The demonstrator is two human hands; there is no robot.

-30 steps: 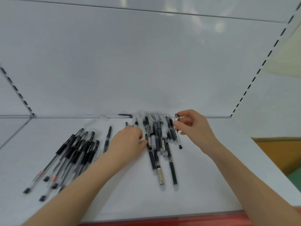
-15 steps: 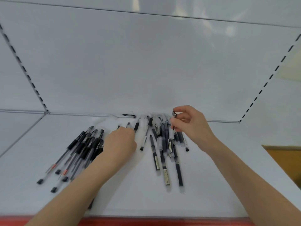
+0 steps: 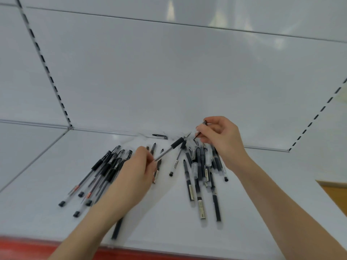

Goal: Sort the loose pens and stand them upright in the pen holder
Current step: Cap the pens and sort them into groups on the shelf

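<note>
Two heaps of black-and-clear pens lie on a white shelf (image 3: 262, 184). The left heap (image 3: 105, 171) fans out toward the shelf's left front. The right heap (image 3: 202, 171) lies under my right hand. My left hand (image 3: 137, 171) pinches the end of a clear pen with a black grip (image 3: 172, 146), lifted and pointing up to the right. My right hand (image 3: 219, 139) is above the right heap, with its fingers closed on a small dark pen cap (image 3: 204, 122). No pen holder is in view.
A single black pen (image 3: 159, 136) lies against the back wall. One pen (image 3: 116, 229) lies near the red front edge (image 3: 131, 252) of the shelf, under my left forearm. Slotted uprights run up the back panel on both sides.
My left hand has picked a clear pen with a black grip off the shelf and raised its tip toward my right hand. The right hand has lifted slightly, still holding the cap.
</note>
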